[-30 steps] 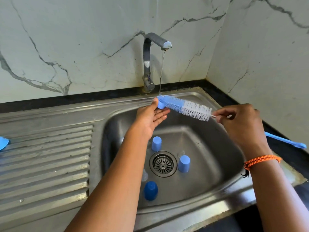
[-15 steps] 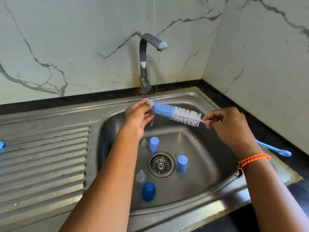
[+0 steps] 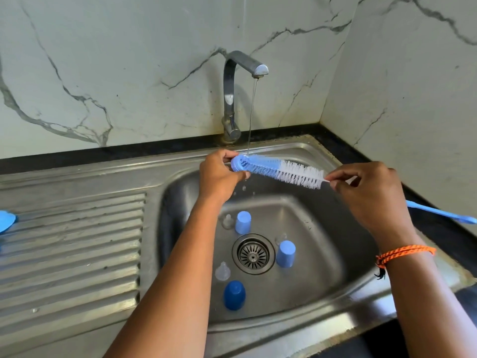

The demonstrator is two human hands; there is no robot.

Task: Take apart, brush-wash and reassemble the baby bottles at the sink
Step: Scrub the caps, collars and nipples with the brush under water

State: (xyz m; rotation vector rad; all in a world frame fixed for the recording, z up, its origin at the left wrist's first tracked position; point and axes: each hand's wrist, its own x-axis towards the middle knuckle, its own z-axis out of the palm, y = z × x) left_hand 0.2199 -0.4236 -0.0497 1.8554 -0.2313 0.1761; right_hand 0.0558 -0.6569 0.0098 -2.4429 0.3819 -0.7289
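A blue-and-white bottle brush point(image 3: 278, 170) lies across the sink under a thin stream of water from the tap point(image 3: 233, 99). My left hand point(image 3: 219, 174) pinches its blue tip. My right hand point(image 3: 371, 195) grips the stem just behind the white bristles, and the blue handle sticks out behind it. In the steel sink basin point(image 3: 322, 228) stand two light blue caps point(image 3: 243, 222) point(image 3: 285, 254) and a dark blue cap point(image 3: 234, 295). Clear teats point(image 3: 222, 271) point(image 3: 227, 221) lie beside them, around the drain point(image 3: 253, 254).
A ribbed steel drainboard point(image 3: 72, 249) stretches left of the basin, with a blue object point(image 3: 6, 220) at its far left edge. Marble walls close the back and right. A dark counter strip point(image 3: 438, 226) runs along the right.
Both hands and the brush stay under the stream. My left fingers have closed round the blue tip, which now faces me end-on. Water drips below it.
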